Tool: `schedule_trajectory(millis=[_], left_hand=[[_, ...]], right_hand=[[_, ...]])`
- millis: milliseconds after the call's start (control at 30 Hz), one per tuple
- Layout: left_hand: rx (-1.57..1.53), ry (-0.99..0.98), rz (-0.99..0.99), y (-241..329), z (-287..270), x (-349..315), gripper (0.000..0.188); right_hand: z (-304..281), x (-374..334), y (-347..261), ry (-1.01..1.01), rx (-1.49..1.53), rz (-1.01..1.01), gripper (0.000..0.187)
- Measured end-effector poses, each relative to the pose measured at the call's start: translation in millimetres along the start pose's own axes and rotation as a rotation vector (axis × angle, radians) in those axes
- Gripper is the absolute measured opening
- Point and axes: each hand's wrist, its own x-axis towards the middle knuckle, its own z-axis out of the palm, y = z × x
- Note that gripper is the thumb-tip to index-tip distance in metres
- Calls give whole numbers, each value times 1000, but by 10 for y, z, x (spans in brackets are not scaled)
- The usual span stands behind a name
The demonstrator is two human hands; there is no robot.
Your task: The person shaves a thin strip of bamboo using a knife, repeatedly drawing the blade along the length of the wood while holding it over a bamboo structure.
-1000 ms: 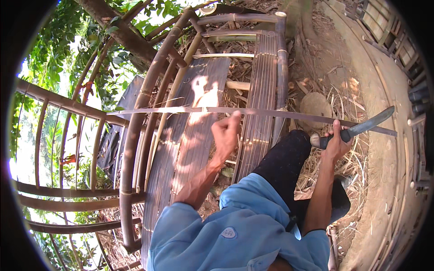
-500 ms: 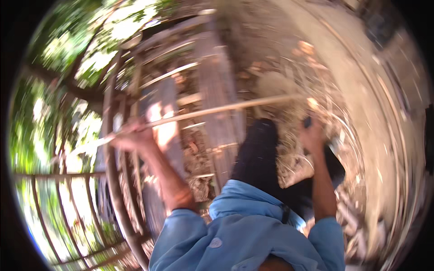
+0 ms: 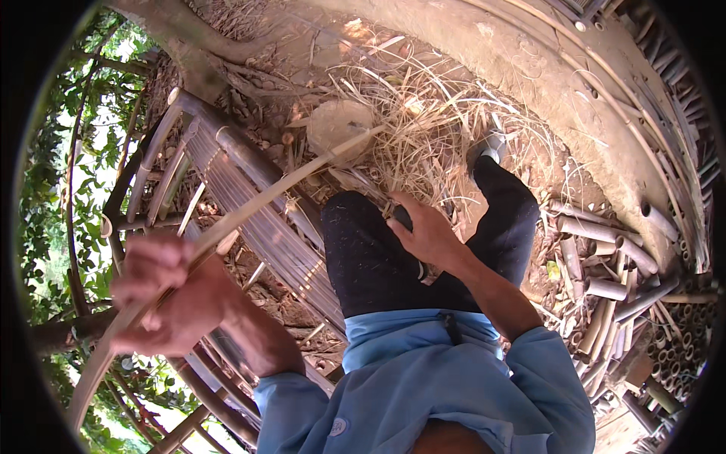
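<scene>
Left hand gripping a long bamboo strip (blurred) running toward 1 o'clock, right hand resting half-open on dark knee, bamboo frame crowding 10 o'clock, cut bamboo tubes lying at 3 o'clock.

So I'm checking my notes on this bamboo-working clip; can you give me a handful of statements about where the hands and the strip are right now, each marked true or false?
1. The left hand grips the long thin pale bamboo strip. True.
2. The right hand holds that strip too. False: it rests at the knee of the black trouser leg, apart from the strip.
3. The strip's far end points toward the pile of dry straw-coloured shavings. True.
4. The slatted bamboo frame lies on the person's right. False: it lies on the left, under the strip.
5. Cut round bamboo tubes lie on the right. True.
</scene>
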Motion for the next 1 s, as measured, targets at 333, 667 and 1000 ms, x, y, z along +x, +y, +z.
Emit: schedule_trajectory(millis=[333,667,1000], left_hand=[[178,12,221,261,474,91,53],[321,167,420,463,825,-112,44],[367,187,595,440,765,-222,37]], right_hand=[[-285,-157,-411,210,-33,-128,46],[-585,-502,-1316,151,-77,-362,42],[-457,-422,-1244,134,-125,-281,33]])
